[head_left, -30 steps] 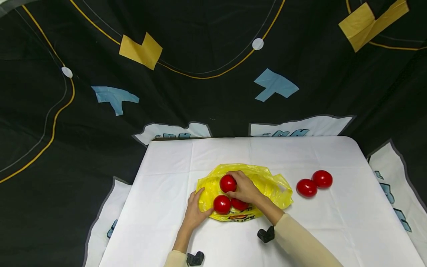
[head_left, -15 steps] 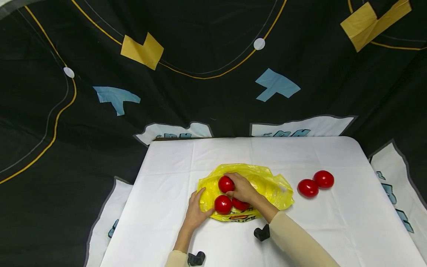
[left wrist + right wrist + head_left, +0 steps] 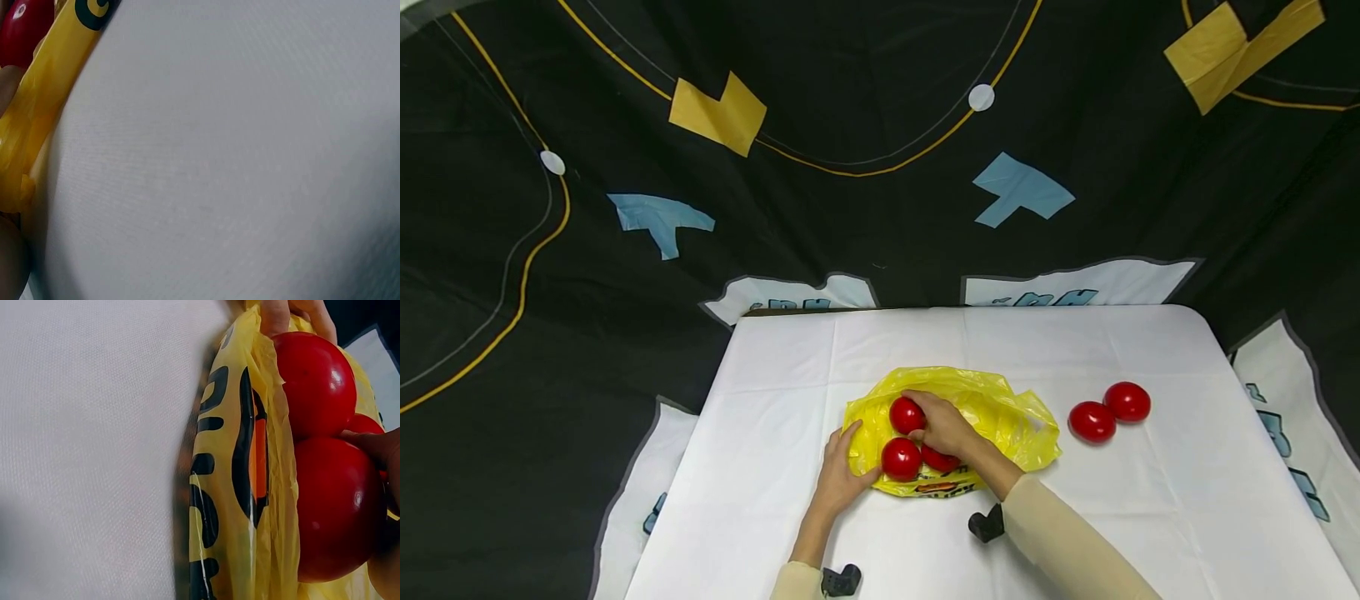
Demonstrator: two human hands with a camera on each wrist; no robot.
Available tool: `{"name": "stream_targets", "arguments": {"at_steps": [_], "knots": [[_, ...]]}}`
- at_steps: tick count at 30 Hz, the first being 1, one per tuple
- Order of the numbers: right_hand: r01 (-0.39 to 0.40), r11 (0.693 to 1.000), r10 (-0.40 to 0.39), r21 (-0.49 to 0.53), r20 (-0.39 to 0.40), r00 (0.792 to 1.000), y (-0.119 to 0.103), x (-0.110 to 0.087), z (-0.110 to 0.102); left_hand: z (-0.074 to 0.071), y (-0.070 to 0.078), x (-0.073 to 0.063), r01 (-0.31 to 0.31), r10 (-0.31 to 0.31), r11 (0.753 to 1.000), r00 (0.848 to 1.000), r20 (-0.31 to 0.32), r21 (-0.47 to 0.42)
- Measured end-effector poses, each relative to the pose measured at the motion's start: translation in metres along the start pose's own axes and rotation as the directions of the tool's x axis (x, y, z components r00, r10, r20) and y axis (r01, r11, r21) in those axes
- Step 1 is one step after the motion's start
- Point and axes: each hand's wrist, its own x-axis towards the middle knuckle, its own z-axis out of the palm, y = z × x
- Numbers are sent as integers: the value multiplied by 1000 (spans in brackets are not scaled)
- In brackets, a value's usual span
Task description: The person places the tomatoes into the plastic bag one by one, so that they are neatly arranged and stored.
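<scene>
A yellow plastic bag (image 3: 1000,408) lies spread on the white table, with three glossy red tomatoes on or in it. My right hand (image 3: 951,427) grips the upper tomato (image 3: 906,415), its fingers curled over the far side. Beneath that hand, one tomato (image 3: 937,458) is partly covered; another tomato (image 3: 900,459) sits in front, near the left thumb. My left hand (image 3: 841,477) holds the bag's left edge between thumb and fingers. In the right wrist view the front tomatoes (image 3: 337,512) press together behind the bag's printed rim (image 3: 250,487).
Two more red tomatoes (image 3: 1092,422) rest touching each other on the table (image 3: 1150,500), right of the bag. Behind the table hangs a black cloth (image 3: 850,225) with yellow, blue and white shapes.
My right hand has shifted slightly left with the upper tomato in its grip. The left hand stays at the bag's edge, and the two tomatoes on the right have not moved.
</scene>
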Motion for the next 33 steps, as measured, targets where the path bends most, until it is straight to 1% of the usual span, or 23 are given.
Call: {"name": "stream_targets", "arguments": {"at_steps": [4, 11, 16, 23, 30, 33], "knots": [[-4, 1000, 4, -2, 9, 1000, 0, 1, 2, 0, -2, 0, -20, 20, 1000, 1000, -5, -7], [3, 1000, -3, 13, 12, 1000, 1, 3, 3, 2, -6, 2, -31, 31, 1000, 999, -9, -1], [-7, 1000, 6, 22, 22, 1000, 1, 3, 3, 2, -4, 1, -22, 22, 1000, 1000, -7, 2], [36, 999, -37, 25, 12, 999, 3, 2, 1, 1, -2, 0, -21, 21, 1000, 1000, -13, -8], [27, 999, -27, 31, 14, 1000, 4, 1, -3, 2, -2, 0, -11, 11, 1000, 1000, -8, -2], [40, 999, -40, 33, 6, 999, 4, 0, -5, 1, -2, 0, -13, 13, 1000, 1000, -10, 0]]}}
